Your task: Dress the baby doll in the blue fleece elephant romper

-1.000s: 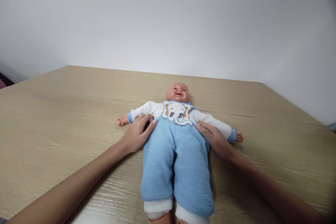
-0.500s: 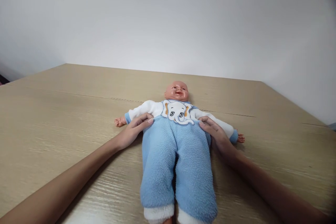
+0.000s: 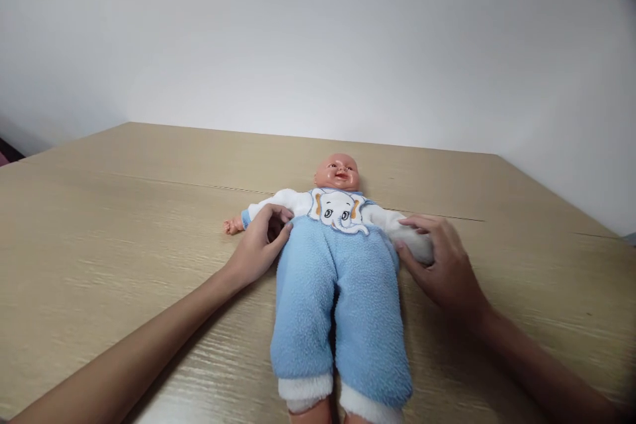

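A baby doll (image 3: 338, 265) lies face up on the table, legs toward me. It wears fuzzy light-blue overalls with an elephant face on the chest (image 3: 338, 211) and white sleeves. My left hand (image 3: 261, 242) rests against the doll's side below its arm, fingers curved and thumb apart, fingertips touching the clothing. Around the white sleeve on the other side curls my right hand (image 3: 444, 265), fingers over the top and thumb near the waist. That hand is slightly blurred and hides the cuff and the doll's hand there.
The wooden table (image 3: 149, 212) has a thin seam running across it behind the doll. A pale partition wall (image 3: 318, 53) stands along the table's back and right edges.
My right hand has moved off the doll's waist, outward onto its sleeve. My left hand has curled more at the doll's side. The doll appears slightly higher in view.
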The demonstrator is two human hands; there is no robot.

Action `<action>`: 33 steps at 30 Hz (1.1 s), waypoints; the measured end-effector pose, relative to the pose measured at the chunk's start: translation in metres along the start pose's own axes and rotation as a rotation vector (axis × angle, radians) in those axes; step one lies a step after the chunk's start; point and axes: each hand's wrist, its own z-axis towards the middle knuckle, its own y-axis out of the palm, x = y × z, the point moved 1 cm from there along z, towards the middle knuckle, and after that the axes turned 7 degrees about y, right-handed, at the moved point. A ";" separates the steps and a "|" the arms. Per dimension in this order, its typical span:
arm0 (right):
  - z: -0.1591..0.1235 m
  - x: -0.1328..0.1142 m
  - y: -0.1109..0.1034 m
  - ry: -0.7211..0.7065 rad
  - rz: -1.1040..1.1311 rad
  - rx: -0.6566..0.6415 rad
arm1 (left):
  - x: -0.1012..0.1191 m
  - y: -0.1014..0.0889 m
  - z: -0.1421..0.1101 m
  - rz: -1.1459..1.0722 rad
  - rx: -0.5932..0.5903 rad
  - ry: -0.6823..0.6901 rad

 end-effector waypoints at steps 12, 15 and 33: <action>-0.001 0.100 -0.036 0.063 -0.123 -0.339 | 0.090 0.058 0.070 0.209 -0.199 0.531; 0.001 0.087 -0.042 0.106 -0.042 -0.282 | 0.097 0.094 0.095 0.376 -0.423 0.532; -0.023 0.028 -0.012 0.362 0.393 -0.357 | 0.064 0.119 0.100 0.272 -0.256 0.518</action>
